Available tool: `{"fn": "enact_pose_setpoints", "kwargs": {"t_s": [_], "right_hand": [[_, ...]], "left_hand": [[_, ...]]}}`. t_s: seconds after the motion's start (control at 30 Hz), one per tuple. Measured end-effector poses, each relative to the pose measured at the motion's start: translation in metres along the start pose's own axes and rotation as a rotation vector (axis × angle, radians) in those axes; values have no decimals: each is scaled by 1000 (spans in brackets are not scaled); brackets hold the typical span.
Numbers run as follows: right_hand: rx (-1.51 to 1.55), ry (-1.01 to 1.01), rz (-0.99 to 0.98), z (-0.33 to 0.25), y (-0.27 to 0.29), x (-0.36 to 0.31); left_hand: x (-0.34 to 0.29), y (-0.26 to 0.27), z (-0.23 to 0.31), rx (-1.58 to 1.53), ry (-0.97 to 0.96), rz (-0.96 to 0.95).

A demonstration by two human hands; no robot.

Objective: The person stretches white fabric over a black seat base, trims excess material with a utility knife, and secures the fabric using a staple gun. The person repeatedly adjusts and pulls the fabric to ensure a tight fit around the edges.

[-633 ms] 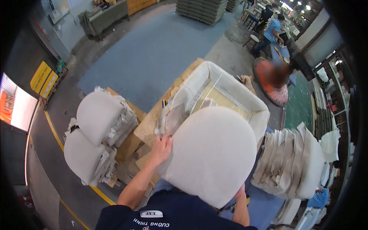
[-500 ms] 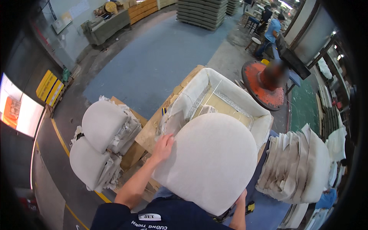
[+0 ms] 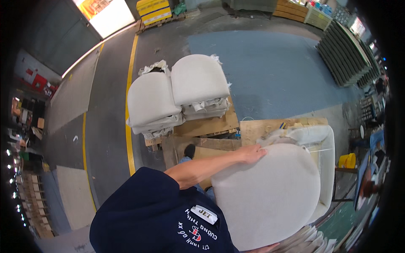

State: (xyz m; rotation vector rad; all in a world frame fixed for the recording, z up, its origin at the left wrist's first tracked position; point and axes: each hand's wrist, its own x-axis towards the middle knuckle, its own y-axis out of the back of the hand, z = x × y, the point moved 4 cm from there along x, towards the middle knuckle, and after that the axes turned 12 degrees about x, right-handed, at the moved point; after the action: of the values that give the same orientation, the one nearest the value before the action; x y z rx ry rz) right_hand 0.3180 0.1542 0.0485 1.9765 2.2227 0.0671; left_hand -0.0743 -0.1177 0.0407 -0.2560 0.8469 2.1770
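The left hand (image 3: 253, 154), fingers close together, grips a pale cushion (image 3: 270, 194) near the left edge of the table (image 3: 252, 130); the right hand (image 3: 268, 248) touches its opposite side, fingers unclear to tell.

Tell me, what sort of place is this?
Probably a workshop or factory making padded seats, though I can't be certain. The person's left hand holds a pale cushion, similar ones sit in piles nearby, and a yellow floor line runs past.
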Motion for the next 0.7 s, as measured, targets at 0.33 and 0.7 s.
{"fn": "enact_pose_setpoints", "kwargs": {"t_s": [0.33,0.7], "right_hand": [[-29,295,-456,-121,-242,-181],[-224,913,-1524,-190,-510,-489]], "left_hand": [[-35,183,-223,-581,-42,455],[-77,282,-231,-1345,-396,350]]}}
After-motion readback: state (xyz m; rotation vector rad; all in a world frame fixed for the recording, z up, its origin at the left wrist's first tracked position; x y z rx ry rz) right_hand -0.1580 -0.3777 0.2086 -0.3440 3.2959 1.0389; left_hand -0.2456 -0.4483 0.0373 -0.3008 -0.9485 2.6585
